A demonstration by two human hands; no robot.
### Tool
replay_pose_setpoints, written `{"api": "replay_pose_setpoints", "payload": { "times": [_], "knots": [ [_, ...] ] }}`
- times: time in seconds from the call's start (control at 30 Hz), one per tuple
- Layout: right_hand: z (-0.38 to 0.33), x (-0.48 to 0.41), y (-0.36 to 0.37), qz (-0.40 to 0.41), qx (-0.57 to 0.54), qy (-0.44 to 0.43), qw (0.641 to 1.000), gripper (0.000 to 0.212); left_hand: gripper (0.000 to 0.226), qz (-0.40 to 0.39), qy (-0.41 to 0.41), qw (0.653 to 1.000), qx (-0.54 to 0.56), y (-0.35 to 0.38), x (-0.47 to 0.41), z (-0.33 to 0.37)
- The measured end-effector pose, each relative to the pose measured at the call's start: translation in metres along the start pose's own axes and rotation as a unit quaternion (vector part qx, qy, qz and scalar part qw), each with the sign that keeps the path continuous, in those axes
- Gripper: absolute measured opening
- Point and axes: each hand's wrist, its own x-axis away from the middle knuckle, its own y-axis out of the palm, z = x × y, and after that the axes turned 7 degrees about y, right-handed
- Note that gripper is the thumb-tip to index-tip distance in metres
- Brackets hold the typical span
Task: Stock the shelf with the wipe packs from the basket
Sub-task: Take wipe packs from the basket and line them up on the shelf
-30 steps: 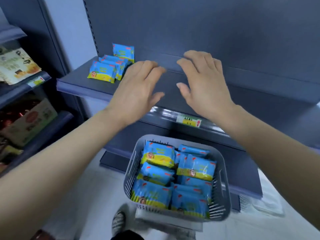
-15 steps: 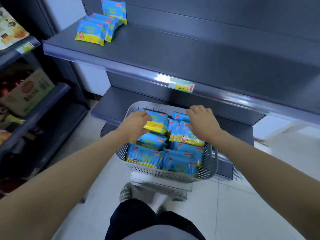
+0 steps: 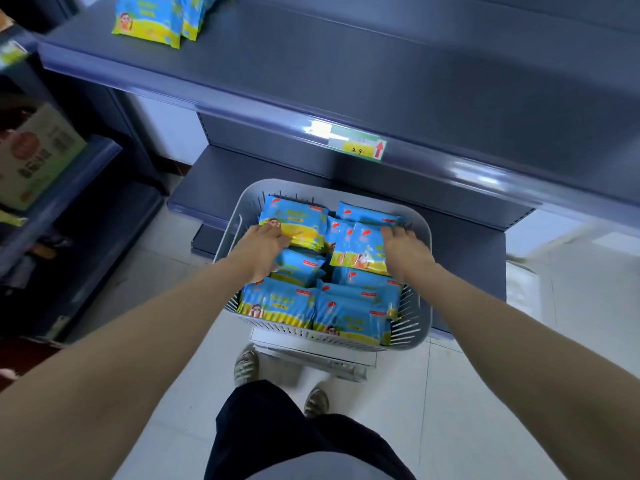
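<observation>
Two hands are working inside the grey basket [image 3: 420, 237], which is sitting on a low white stand [image 3: 311, 356] in front of the dark shelf unit. Blue and yellow wipe packs [image 3: 277, 303] are filling the basket in several overlapping layers, most of them lying flat.

The left hand [image 3: 265, 244] is curling its fingers over the near edge of the far-left pack [image 3: 298, 216], so its grip is grasping this pack. The right hand [image 3: 403, 251] is holding the right side of the tilted pack [image 3: 358, 249] in the middle of the basket. Its fingers are bending over the upper corner, so this grip is grasping too. Both packs are lying inside the basket and touching the packs under them.

Above, a few shelved packs [image 3: 149, 24] of the same kind are lying at the left end of the upper shelf [image 3: 346, 71], well apart from the basket. A price label [image 3: 356, 147] is sitting on the front rail of this shelf. At the far left, a cardboard box [image 3: 38, 150] is standing on another rack.
</observation>
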Motion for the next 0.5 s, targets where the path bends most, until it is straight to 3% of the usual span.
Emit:
{"api": "replay_pose_setpoints", "payload": {
  "times": [0.17,0.27,0.4,0.5],
  "knots": [
    [0.000,-0.003,0.000,0.009,0.046,0.022,0.999,0.054,0.045,-0.044,-0.015,0.999,0.007,0.002,0.000,-0.002],
    [0.002,-0.005,-0.011,-0.015,0.085,-0.008,0.996,0.038,0.038,-0.068,-0.016,0.995,0.066,-0.008,0.001,-0.003],
    [0.001,-0.010,-0.059,-0.018,0.034,-0.038,0.999,0.043,0.036,-0.016,-0.031,0.986,0.160,-0.054,0.000,-0.012],
    [-0.007,-0.008,-0.106,0.032,-0.036,-0.058,0.997,0.030,0.031,0.028,-0.031,0.976,0.211,-0.096,0.000,-0.020]
  ]
}}
